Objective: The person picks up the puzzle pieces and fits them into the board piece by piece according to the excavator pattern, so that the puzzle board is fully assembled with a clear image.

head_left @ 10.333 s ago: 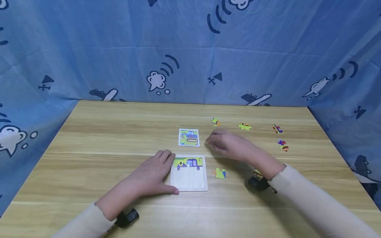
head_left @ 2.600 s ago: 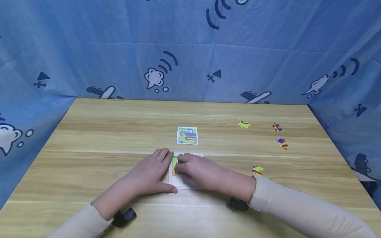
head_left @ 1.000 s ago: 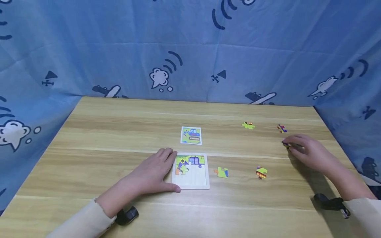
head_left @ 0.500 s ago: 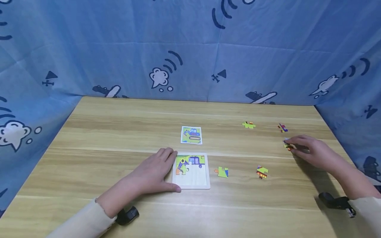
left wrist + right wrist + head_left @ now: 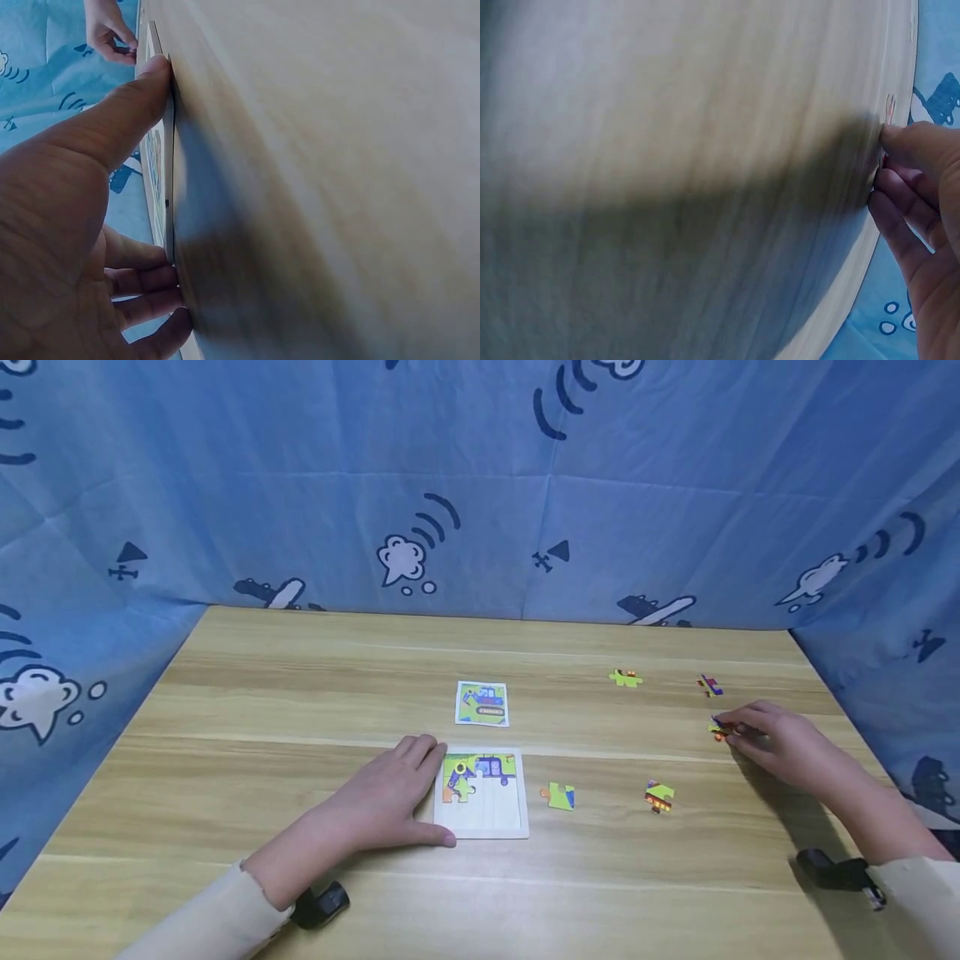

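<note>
A pale square puzzle tray (image 5: 480, 837) lies on the table, its top and left middle filled with joined picture pieces and the rest bare. My left hand (image 5: 386, 797) rests spread along its left side, the thumb (image 5: 135, 105) at the near corner and the fingertips (image 5: 176, 326) by the far one. Over to the right, my right hand (image 5: 772, 743) pinches a multicoloured puzzle piece (image 5: 717, 729) between thumb and fingers, close over the table. In the right wrist view the piece is mostly hidden by the fingers.
A small picture card (image 5: 482, 704) of an excavator lies behind the tray. Loose puzzle pieces lie about: a green one (image 5: 559, 796), a yellow-brown one (image 5: 659, 796), a green one at the back (image 5: 626, 678) and a purple-red one (image 5: 709, 686). A blue curtain (image 5: 480, 485) hangs behind.
A green-orange piece from the back now sits in the tray's left middle. My right hand has moved from the tray to the right, and the piece in its fingers has shifted slightly. The left hand stays.
</note>
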`<state>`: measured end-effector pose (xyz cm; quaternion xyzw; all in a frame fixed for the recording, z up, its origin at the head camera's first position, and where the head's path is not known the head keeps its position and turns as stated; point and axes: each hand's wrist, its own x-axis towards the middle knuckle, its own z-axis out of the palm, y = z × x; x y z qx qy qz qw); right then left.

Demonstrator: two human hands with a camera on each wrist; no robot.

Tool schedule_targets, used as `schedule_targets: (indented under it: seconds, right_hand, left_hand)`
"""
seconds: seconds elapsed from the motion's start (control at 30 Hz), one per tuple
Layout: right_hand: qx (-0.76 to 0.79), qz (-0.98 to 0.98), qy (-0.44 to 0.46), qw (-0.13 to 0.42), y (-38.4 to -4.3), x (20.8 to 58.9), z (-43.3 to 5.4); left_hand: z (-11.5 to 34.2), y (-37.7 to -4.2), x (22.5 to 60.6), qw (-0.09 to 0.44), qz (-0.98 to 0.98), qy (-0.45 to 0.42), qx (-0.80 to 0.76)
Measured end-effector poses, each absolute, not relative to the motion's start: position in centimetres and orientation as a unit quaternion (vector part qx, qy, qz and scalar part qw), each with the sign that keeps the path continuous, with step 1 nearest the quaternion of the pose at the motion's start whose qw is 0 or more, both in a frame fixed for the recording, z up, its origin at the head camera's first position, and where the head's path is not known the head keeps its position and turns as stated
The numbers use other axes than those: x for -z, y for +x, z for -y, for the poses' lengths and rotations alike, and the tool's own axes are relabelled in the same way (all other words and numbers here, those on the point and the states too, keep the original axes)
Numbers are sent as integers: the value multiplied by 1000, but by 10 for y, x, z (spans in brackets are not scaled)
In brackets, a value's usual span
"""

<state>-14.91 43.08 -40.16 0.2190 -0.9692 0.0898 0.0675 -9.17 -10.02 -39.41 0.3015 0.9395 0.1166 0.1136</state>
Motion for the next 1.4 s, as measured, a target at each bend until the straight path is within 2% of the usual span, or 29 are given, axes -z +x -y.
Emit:
schedule_targets:
  seconds: [0.43, 0.63, 0.97, 1.4]
  right_hand:
    - [-108, 964, 230, 80, -151, 396, -417]
    - [-140, 952, 261, 79, -146, 386, -370]
    - [-155, 941, 302, -1, -134, 372, -283]
    - [-191, 905, 378, -46, -102, 364, -199]
  left_hand:
    - [99, -90, 392, 116, -939, 299, -124]
    - [99, -90, 393, 116, -939, 297, -126]
    - [100, -90, 393, 116, -940, 295, -128]
    - [99, -90, 395, 123, -940, 290, -130]
